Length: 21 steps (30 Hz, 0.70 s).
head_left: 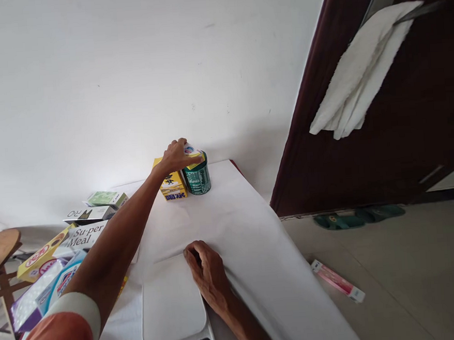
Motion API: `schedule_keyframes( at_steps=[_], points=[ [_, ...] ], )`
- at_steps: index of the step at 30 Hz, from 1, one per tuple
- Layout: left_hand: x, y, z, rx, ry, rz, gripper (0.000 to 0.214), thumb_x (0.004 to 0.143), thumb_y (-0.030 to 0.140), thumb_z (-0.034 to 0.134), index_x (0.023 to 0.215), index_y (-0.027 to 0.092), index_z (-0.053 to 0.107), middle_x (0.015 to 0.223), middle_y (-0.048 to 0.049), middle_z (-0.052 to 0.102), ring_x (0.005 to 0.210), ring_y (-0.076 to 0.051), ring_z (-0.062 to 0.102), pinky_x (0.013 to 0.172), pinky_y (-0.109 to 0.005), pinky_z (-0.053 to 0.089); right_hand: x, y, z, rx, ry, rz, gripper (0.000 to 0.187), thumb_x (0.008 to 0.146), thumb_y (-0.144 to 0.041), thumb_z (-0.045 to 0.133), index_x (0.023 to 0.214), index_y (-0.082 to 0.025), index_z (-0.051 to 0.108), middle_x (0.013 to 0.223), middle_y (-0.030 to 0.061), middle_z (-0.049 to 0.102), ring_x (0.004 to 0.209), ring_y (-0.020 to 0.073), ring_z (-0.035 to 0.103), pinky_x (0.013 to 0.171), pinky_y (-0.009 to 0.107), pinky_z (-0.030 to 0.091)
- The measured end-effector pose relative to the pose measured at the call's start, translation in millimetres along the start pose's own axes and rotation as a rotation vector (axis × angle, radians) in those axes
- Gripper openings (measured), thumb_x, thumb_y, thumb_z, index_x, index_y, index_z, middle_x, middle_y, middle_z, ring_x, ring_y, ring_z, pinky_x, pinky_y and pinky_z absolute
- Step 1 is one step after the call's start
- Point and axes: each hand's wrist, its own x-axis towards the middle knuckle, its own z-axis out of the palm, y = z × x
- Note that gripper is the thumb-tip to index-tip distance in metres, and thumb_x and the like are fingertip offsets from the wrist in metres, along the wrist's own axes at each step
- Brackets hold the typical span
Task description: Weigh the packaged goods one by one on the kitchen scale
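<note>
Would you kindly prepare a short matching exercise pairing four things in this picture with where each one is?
Things
1. Left hand
2. Right hand
3. White cloth
4. Pink box

Places
A. Draped over the door handle
B. On a small box at the top of the green canister
C. On the floor
D. At the edge of the scale

Pairs: 1-B, 2-D, 3-A, 4-C

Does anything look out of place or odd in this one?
Yes: a pink-and-white box lies on the floor, right of the table, whereas the yellow box and green canister stand on the tabletop. It may have fallen. I see no spill.
</note>
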Motion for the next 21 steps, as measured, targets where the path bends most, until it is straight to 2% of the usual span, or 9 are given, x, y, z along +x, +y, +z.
schedule_keyframes(
  at_steps=[2,4,7,10,13,15,18,21],
  points=[
    [-16.5,5.8,-10.5,-0.044,0.083,0.011,0.071,0.072,0.051,0.078,0.130,0.016,0.054,0.126,-0.0166,0.060,0.114,-0.033,0.060,0.098,-0.045,0.049,0.6,-0.9,-0.7,-0.006,-0.001,-0.003,0.024,0.100,-0.030,0.046,0.078,-0.023,0.054,0.076,0.0008,0.061,0.069,0.0162,0.056,0.067,0.028,0.042],
    [-46.5,12.8,-24.3,-0.086,0.152,0.071,0.070,0.075,0.049,0.078,0.132,0.016,0.053,0.125,-0.0150,0.060,0.111,-0.030,0.060,0.096,-0.043,0.050,1.2,-1.8,-1.7,-0.016,-0.010,-0.008,0.024,0.100,-0.032,0.046,0.079,-0.023,0.056,0.076,0.0012,0.062,0.070,0.0167,0.057,0.068,0.028,0.042],
    [-117.3,20.2,-43.6,-0.094,0.152,0.236,0.074,0.075,0.049,0.080,0.135,0.017,0.051,0.124,-0.0123,0.061,0.111,-0.029,0.059,0.097,-0.042,0.051,2.0,-1.8,-2.5,-0.033,-0.023,-0.003,0.024,0.098,-0.034,0.047,0.080,-0.023,0.058,0.078,0.0027,0.065,0.074,0.0185,0.059,0.073,0.030,0.043],
    [-202.0,18.9,-50.7,-0.082,0.044,0.312,0.084,0.074,0.047,0.084,0.144,0.022,0.045,0.128,-0.0110,0.060,0.117,-0.030,0.058,0.102,-0.045,0.050,2.5,0.4,-1.8,-0.043,-0.029,0.012,0.024,0.096,-0.035,0.047,0.080,-0.023,0.060,0.081,0.0047,0.067,0.077,0.0205,0.061,0.075,0.032,0.044],
    [-275.5,8.3,-42.3,-0.103,-0.068,0.254,0.091,0.073,0.044,0.086,0.149,0.026,0.039,0.132,-0.0121,0.057,0.122,-0.032,0.057,0.104,-0.046,0.051,2.6,2.0,-1.2,-0.044,-0.053,0.017,0.027,0.096,-0.040,0.047,0.081,-0.023,0.062,0.081,0.0050,0.067,0.075,0.0202,0.061,0.074,0.032,0.045],
    [-310.6,-0.8,-31.6,-0.109,-0.099,0.196,0.093,0.072,0.041,0.086,0.150,0.027,0.037,0.135,-0.0131,0.055,0.124,-0.033,0.056,0.104,-0.049,0.051,2.5,1.7,-1.5,-0.051,-0.065,0.018,0.029,0.096,-0.043,0.048,0.083,-0.022,0.063,0.081,0.0045,0.068,0.075,0.0196,0.061,0.074,0.031,0.045],
    [-341.8,-10.4,-14.5,-0.116,-0.136,0.148,0.095,0.071,0.039,0.087,0.151,0.028,0.036,0.136,-0.0140,0.055,0.125,-0.035,0.056,0.104,-0.052,0.050,2.1,-0.8,-2.5,-0.071,-0.065,0.022,0.028,0.095,-0.043,0.049,0.083,-0.022,0.064,0.083,0.0045,0.070,0.077,0.0198,0.061,0.075,0.032,0.045],
    [-352.8,-14.0,-0.1,-0.102,-0.173,0.156,0.097,0.070,0.041,0.087,0.150,0.026,0.036,0.136,-0.0150,0.056,0.124,-0.037,0.056,0.104,-0.054,0.049,1.8,-3.8,-3.2,-0.089,-0.069,0.024,0.029,0.095,-0.044,0.049,0.084,-0.022,0.064,0.085,0.0047,0.071,0.079,0.0202,0.062,0.076,0.032,0.046]
  ],
)
